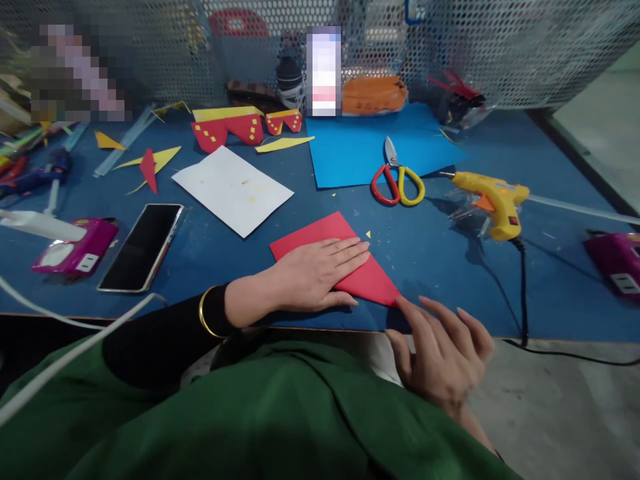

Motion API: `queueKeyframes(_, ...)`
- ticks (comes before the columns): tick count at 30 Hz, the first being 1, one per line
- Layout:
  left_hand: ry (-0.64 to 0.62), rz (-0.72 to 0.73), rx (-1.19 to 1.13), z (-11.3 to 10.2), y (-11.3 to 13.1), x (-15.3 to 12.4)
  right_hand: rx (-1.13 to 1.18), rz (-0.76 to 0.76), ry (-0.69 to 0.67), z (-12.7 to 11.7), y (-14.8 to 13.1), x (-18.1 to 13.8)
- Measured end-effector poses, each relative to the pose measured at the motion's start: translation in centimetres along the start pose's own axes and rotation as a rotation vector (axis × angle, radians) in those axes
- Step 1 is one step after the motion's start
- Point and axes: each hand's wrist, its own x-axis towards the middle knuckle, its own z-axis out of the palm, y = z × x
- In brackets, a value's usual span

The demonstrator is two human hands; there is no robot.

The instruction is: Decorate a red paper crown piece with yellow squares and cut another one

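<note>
A folded piece of red paper [320, 233] lies near the front edge of the blue table. My left hand [320, 270] rests flat across it, fingers stretched together toward the right. At the paper's right-hand corner, my right hand [443, 347] touches the tip with its index finger; the other fingers are spread and the thumb hangs by the table edge. Beyond the paper are a white sheet [233, 193] with small yellow bits on it and scissors [393, 170] with one red and one yellow handle, partly on a blue sheet [345, 157].
A yellow glue gun [493, 197] stands at the right, its black cord running over the front edge. At left are a phone [143, 248] and a purple power block [77, 247]. Red paper masks [230, 130] and yellow scraps lie behind, before a metal mesh panel [480, 53].
</note>
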Motion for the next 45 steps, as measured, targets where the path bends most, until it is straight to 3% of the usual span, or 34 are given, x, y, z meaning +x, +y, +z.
queueKeyframes(5, 0.02, 0.005, -0.017, 0.2, -0.2, 0.1, 0.037, -0.173, -0.299, 1.0, -0.5, 3.0)
queueKeyframes(7, 0.012, 0.002, -0.007, 0.2, -0.2, 0.1, 0.034, -0.209, -0.355, 1.7, -0.5, 3.4)
queueKeyframes(12, 0.058, -0.066, 0.08, 0.3, 2.1, -1.2, 0.083, -0.261, -0.355, 2.2, 0.3, 2.9)
queueKeyframes(15, 0.159, -0.015, 0.112, 1.1, 4.3, -2.3, 0.134, -0.258, -0.369, 2.1, 0.7, 2.5)
queueKeyframes(18, 0.17, 0.008, 0.114, 2.2, 5.5, -2.9, 0.175, -0.231, -0.346, 2.2, 0.7, 2.1)
queueKeyframes(25, 0.225, 0.027, 0.178, 3.3, 5.6, -2.9, 0.118, -0.215, -0.316, 2.4, 0.3, 1.9)
queueKeyframes(34, 0.324, -0.181, 0.414, 3.5, 5.5, -6.6, 0.098, -0.219, -0.311, 2.5, 0.4, 1.8)
queueKeyframes(45, 0.366, -0.334, 0.369, 3.1, 4.8, -10.1, 0.08, -0.224, -0.304, 2.5, 0.2, 1.7)
